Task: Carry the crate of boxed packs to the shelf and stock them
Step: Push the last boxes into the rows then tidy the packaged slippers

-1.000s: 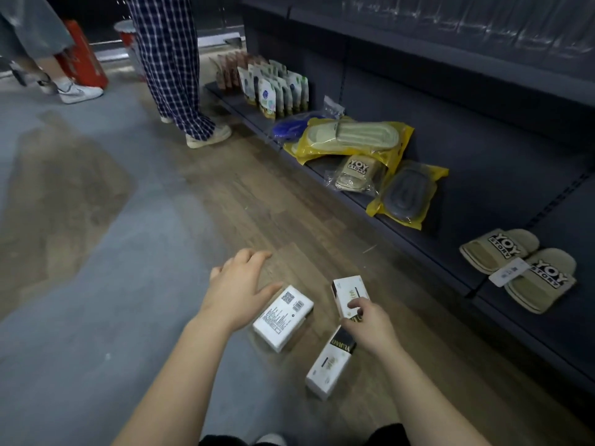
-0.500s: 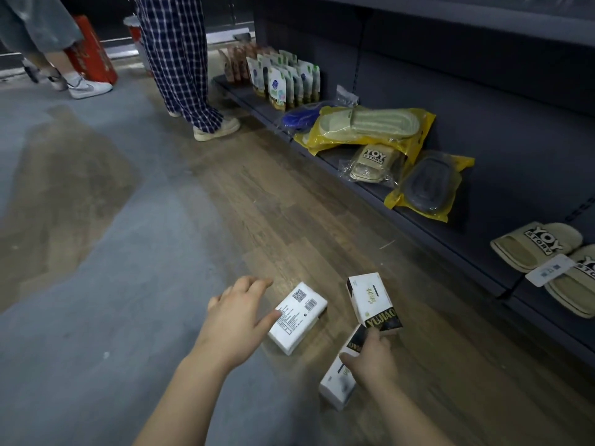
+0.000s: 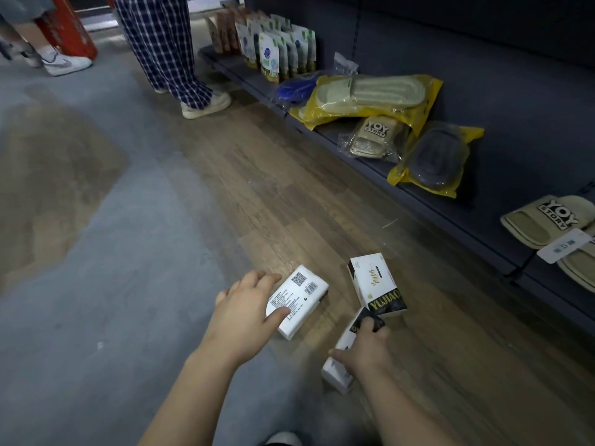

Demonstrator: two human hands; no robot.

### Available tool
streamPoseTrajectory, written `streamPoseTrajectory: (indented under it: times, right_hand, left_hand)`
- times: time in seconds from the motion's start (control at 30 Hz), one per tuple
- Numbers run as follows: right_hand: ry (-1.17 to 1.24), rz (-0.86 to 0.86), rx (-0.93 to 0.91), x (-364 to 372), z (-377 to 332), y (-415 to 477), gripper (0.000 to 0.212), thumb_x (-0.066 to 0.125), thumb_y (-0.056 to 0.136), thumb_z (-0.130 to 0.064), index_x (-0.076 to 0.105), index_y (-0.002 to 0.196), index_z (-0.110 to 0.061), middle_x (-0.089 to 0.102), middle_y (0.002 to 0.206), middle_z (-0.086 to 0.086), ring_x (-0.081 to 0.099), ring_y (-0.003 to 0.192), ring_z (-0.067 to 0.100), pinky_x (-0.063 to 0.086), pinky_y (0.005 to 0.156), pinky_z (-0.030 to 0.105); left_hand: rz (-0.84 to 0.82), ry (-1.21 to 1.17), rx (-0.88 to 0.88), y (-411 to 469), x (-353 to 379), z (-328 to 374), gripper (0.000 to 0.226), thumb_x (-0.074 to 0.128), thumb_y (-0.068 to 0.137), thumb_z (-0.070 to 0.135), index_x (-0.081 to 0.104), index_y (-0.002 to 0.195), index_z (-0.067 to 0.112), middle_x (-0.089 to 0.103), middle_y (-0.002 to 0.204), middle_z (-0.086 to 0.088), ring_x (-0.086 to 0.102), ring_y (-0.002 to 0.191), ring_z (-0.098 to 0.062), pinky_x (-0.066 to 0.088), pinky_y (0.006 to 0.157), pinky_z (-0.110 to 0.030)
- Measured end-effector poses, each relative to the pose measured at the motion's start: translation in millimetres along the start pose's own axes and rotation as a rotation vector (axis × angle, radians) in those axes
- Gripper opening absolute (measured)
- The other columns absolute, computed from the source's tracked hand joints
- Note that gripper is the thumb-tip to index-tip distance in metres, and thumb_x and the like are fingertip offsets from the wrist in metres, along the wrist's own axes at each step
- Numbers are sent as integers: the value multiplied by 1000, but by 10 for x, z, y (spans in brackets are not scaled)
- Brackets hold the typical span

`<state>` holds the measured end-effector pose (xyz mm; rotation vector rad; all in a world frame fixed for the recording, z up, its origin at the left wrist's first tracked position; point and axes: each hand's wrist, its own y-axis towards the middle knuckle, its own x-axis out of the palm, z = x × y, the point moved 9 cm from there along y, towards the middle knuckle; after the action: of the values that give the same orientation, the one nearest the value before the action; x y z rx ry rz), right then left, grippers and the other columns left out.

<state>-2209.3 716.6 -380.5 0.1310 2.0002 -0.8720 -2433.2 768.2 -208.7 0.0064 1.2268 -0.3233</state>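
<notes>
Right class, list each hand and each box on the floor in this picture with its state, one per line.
left hand: rests on the barcode box, thumb on its label.
right hand: grips the near box.
barcode box: flat on the floor, label up.
near box: held by the right hand.
YUJIAO box: lying on the floor, not held.

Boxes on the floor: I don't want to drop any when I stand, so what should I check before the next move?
1. Right hand grip on the near box: ok, fingers wrap it.
2. Left hand grip on the barcode box: cannot tell, thumb lies on top.
3. Third box collected: not ok, it lies loose on the floor.
4. Crate nearby: cannot tell, none in view.
5. Room on the shelf: ok, bare stretch between the bagged slipper and the loose slippers.
</notes>
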Motion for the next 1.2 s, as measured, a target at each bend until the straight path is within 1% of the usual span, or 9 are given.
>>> streamPoseTrajectory:
  times: [0.13,0.33,0.43,0.57,0.73,0.87,0.93,1.1,1.2]
  right_hand:
    - [33,-9,22,58,63,3,87,82,69,-48,26,128,-20,31,133,17,59,103,32,51,80,34]
    - [106,-80,45,212,113,13,89,82,69,-43,20,129,-21,51,129,19,56,114,33,47,84,33]
    - [62,-104,21,243,82,-6,90,79,71,-33,14,132,-23,50,129,20,57,114,35,51,88,36]
    - [-7,-122,-14,240,82,-42,97,78,74,-25,10,143,-30,44,131,16,57,114,32,48,87,35]
    - [-8,-107,-44,261,124,-106,103,77,75,-33,1,146,-35,53,128,14,60,110,31,52,84,36]
    - [36,-79,-63,263,172,-134,87,64,86,-25,5,149,-34,59,123,13,61,107,31,51,85,37]
    - [45,-37,-63,194,188,-141,79,60,88,-26,8,148,-33,61,120,11,62,105,30,52,84,37]
    - [135,107,-73,-276,-28,-167,70,64,85,-34,20,139,-29,56,120,10,60,105,33,52,78,38]
    - [172,176,-116,-696,-284,-187,67,67,82,-36,26,133,-25,56,120,7,60,102,32,47,71,34]
  left_hand:
    - [-11,-13,5,-5,49,29,56,52,93,50,36,144,33,38,144,8,43,129,-18,33,101,-37]
    - [-18,-24,1,-2,67,22,56,52,93,50,36,144,33,37,144,8,43,129,-18,32,101,-36]
    - [-20,-22,-6,-5,68,17,56,52,93,49,36,144,33,36,145,8,43,129,-18,32,101,-37]
    - [-37,-20,-4,-14,102,45,56,51,94,50,35,144,33,36,144,9,43,129,-17,32,101,-36]
    - [-53,-10,-8,-32,114,67,58,51,94,50,34,146,32,35,145,8,42,129,-18,32,101,-35]
    - [-70,-6,-5,-47,110,76,58,51,93,50,34,145,32,36,145,8,42,129,-18,32,102,-37]
    - [-66,0,-2,-39,80,76,58,51,93,50,34,145,32,36,144,8,43,129,-18,32,102,-37]
    - [-61,9,12,19,-69,161,58,52,93,51,33,146,33,35,145,7,43,129,-20,32,102,-37]
    - [-52,9,27,87,-258,275,58,52,93,50,33,145,33,34,146,7,41,130,-20,32,103,-38]
